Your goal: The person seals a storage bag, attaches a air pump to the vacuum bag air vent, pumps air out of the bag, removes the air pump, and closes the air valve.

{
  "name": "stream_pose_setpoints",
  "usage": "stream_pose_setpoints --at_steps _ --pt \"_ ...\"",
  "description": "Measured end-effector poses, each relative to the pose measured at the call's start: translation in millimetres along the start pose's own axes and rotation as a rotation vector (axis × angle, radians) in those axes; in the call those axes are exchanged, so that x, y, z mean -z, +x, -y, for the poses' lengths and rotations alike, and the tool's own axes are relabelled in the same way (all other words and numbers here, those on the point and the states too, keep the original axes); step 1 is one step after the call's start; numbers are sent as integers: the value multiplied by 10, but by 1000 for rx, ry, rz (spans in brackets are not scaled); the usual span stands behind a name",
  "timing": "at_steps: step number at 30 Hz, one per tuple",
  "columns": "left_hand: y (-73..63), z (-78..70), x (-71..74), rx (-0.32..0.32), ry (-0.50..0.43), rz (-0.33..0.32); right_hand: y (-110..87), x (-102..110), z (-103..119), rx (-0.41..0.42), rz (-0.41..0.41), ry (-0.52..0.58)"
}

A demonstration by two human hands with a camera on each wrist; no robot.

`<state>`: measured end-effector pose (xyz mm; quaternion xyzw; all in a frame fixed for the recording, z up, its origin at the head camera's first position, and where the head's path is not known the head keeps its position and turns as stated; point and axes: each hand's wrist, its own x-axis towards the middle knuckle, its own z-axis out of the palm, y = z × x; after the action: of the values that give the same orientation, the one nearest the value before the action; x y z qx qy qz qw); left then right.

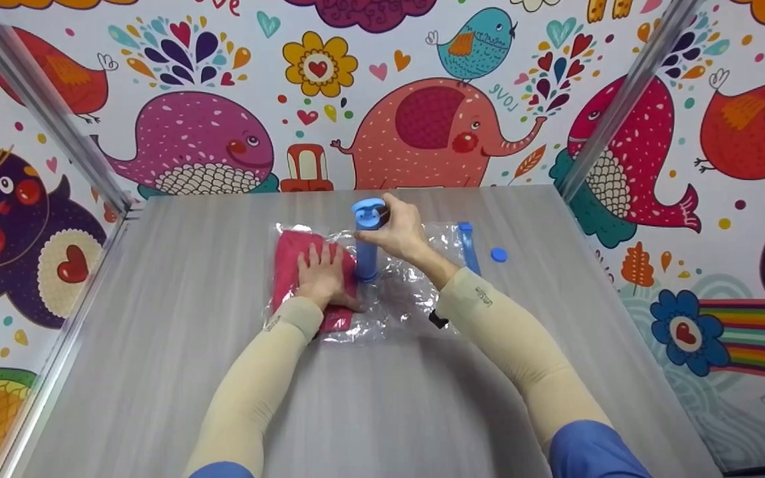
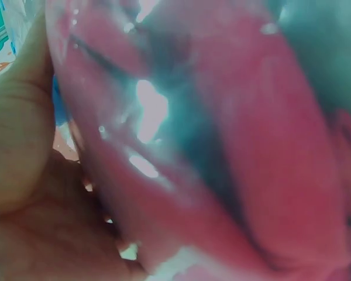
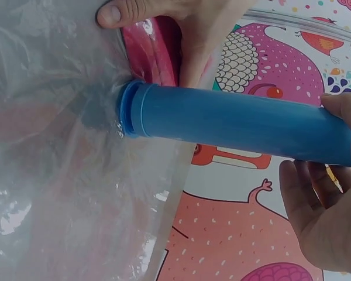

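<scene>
- The right hand (image 1: 399, 229) has its grip round the upper part of the blue pump (image 1: 366, 259), thumb on one side and fingers on the other.
- The pump stands upright on the clear bag (image 1: 409, 282), its flanged foot touching the plastic and its light blue top showing above the hand.
- The left hand (image 1: 323, 275) has its grip loose, fingers spread flat, pressing on the bag over the pink cloth (image 1: 289, 259), just beside the pump.
- The cloth lies inside the bag's left part; the right part is creased.
- A blue strip (image 1: 469, 252) runs along the bag's right edge.
- A round blue cap (image 1: 499, 254) lies on the table (image 1: 157, 332), right of the bag.
- Cartoon walls (image 1: 329, 126) rise behind.
</scene>
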<state>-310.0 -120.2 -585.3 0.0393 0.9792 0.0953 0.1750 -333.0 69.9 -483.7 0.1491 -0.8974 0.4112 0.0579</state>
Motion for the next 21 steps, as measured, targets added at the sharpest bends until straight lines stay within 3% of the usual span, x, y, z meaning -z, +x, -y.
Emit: stream_pose_setpoints --at_steps 5,10,16,21 --pt "29 -21 23 32 -14 30 -3 -6 19 -16 -33 16" --pt "-38 -54 60 52 -30 36 8 -21 -13 -1 -32 57" --pt "-158 -98 70 59 -46 -23 1 -40 -83 33 31 133" --pt "-198 -121 55 75 -73 -33 -10 -42 -96 31 106 194"
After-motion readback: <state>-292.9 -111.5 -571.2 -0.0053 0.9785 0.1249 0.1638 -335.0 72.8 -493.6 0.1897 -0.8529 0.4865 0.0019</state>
